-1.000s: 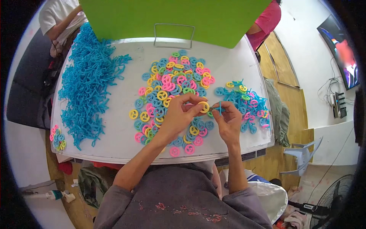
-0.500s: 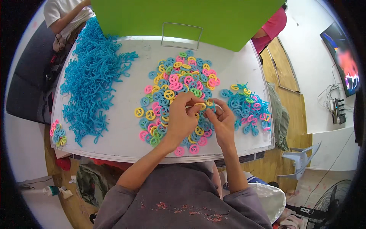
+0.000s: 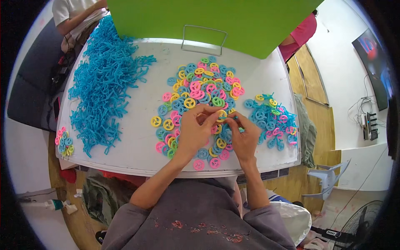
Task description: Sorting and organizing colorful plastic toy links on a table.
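Observation:
Above the near side of a heap of small spoked plastic wheels [image 3: 195, 86], my two hands meet. My left hand [image 3: 195, 134] pinches a yellow wheel [image 3: 222, 114] between thumb and fingers. A small blue plastic piece is pinched in my right hand [image 3: 246, 139], its end against the wheel; most of it is hidden by the fingers. The heap mixes pink, yellow, blue and green wheels. On the left lies a long mound of thin branched blue plastic pieces [image 3: 100, 83]. Right of my right hand is a smaller pile of blue pieces with wheels on them [image 3: 271, 123].
The white table [image 3: 137, 133] has a large green panel [image 3: 208, 21] across its far side, with a metal wire frame [image 3: 204, 38] before it. A few wheels [image 3: 64, 142] sit at the left edge. Two people are partly visible beyond. A fan [image 3: 362, 225] stands lower right.
Between my fingertips the yellow wheel has turned so its spoked face shows, and the blue piece now meets it. The whole view has shifted slightly.

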Motion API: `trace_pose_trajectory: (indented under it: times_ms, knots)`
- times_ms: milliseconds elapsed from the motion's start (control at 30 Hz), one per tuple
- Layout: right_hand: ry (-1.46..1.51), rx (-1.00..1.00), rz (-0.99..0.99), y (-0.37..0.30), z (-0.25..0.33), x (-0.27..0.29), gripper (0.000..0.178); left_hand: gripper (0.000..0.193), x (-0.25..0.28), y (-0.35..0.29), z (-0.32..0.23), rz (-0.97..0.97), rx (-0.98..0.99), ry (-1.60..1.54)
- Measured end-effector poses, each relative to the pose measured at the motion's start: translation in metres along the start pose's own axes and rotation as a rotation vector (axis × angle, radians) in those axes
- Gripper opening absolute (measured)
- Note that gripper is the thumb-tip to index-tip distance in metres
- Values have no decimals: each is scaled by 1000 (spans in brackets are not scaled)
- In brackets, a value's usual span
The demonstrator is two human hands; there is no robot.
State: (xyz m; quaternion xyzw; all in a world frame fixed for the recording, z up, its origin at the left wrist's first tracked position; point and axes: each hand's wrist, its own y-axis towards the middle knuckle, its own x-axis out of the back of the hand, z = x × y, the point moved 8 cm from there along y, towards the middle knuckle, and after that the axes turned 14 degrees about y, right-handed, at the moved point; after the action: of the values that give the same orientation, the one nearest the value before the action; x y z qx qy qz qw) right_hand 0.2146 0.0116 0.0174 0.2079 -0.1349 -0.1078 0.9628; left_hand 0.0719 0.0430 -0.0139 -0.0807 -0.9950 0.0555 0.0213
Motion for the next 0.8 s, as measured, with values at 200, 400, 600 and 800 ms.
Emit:
trace_pose_trajectory:
  times_ms: [200, 400, 600, 800]
  knots:
    - [71, -163, -28, -3, -12, -3, 12, 13, 0, -2, 1, -71, -64, -24]
    - [84, -261, -53, -4, -8, -5, 13, 12, 0, -4, 0, -100, -69, -43]
    - [98, -269, -76, -8, -15, -5, 13, 12, 1, -4, -2, -120, -69, -1]
    - [-43, -24, -104, -4, -1, 0, 12, 10, 2, 1, -5, -52, -80, -31]
